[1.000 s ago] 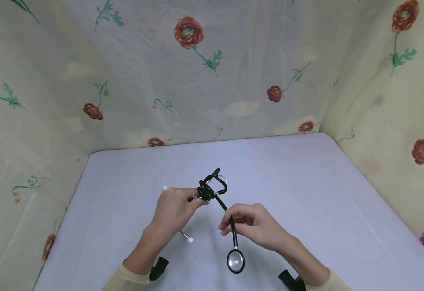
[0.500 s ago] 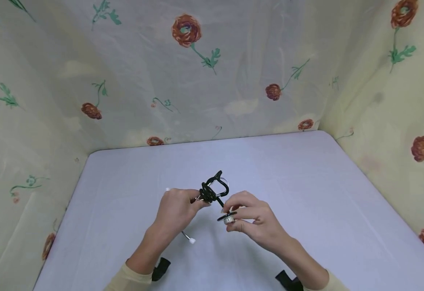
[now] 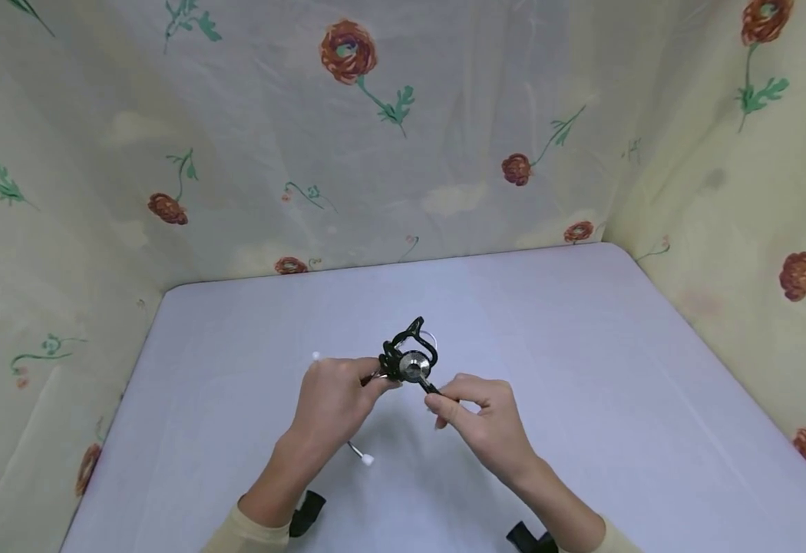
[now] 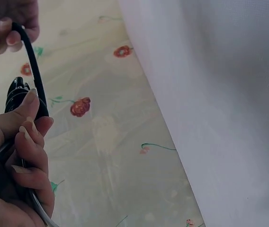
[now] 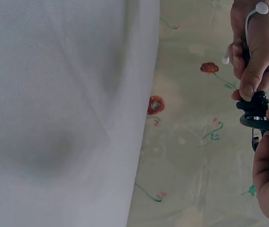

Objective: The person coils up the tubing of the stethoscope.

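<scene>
Lavender table (image 3: 583,369) edged by floral cloth walls (image 3: 444,115).

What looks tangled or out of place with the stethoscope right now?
The stethoscope's black tubing is bunched into a knot-like coil above the table, with the chest piece pulled up against it. The left hand grips the earpiece end; the right hand pinches the tube. Nothing looks damaged.

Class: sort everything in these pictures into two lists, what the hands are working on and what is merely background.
In use: stethoscope, its chest piece, left hand, right hand.

Background: table, flowered cloth walls.
</scene>
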Available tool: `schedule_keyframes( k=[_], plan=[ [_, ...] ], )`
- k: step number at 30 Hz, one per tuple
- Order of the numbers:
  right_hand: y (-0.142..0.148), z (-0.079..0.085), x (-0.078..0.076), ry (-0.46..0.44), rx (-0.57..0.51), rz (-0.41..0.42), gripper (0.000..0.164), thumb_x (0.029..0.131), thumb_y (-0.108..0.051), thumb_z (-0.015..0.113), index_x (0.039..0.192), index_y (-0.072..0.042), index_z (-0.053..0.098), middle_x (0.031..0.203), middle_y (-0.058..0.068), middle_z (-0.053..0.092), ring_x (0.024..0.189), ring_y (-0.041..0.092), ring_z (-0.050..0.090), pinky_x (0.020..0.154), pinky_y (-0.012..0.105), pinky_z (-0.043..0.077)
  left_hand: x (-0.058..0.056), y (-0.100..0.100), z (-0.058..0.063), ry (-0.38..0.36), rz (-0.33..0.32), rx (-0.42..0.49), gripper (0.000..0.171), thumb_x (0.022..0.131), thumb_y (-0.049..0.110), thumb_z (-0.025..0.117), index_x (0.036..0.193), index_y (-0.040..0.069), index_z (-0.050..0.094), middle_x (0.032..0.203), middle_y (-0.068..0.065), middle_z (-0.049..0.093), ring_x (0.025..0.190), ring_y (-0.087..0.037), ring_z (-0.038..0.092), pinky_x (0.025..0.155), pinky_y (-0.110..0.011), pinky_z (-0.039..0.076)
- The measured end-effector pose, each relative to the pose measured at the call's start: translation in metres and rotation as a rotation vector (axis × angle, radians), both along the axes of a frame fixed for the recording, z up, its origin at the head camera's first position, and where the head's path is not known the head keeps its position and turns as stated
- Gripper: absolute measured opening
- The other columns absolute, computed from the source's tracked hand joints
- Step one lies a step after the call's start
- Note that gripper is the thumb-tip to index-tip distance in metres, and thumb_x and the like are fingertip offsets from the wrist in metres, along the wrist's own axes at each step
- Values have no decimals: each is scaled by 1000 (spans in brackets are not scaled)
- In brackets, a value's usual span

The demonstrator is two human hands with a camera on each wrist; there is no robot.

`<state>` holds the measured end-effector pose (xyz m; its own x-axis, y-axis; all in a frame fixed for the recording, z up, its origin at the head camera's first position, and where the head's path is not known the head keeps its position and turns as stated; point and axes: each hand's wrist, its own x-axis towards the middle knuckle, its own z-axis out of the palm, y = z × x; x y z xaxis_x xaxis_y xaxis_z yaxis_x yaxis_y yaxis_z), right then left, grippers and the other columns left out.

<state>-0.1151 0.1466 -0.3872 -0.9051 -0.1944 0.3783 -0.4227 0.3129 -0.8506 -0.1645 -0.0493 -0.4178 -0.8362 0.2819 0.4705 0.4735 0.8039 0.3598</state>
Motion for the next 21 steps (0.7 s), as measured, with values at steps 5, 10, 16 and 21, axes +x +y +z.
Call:
schedule_keyframes(
  k=[5,10,16,21],
  plan=[
    [1,-5,-2,-50,-6,-7,26,84,-5,64,60,-16,66,58,6,64,66,15,63,66,28,48,3,-3,1,24,-6,1,20,74,42,73,66,24,68,47,16,52,43,2,28,42,-15,22],
    [6,-25,-11,-88,-33,13,22,87,-12,61,67,-18,69,58,3,66,65,12,64,67,28,48,5,-4,2,60,1,11,21,74,44,72,66,25,67,46,17,49,42,1,28,42,-16,21],
    [6,-32,-14,-161,-78,2,23,89,-18,60,67,-16,68,60,0,66,58,16,64,67,30,49,6,-4,1,92,0,18,21,74,43,72,67,24,68,47,16,52,41,1,28,42,-16,20],
    [3,-34,-13,-190,-131,-49,26,89,-19,60,65,-12,67,59,6,65,59,18,64,69,30,49,7,-4,0,116,9,-11,20,74,43,72,65,26,66,47,17,50,42,1,28,42,-17,19]
  ],
)
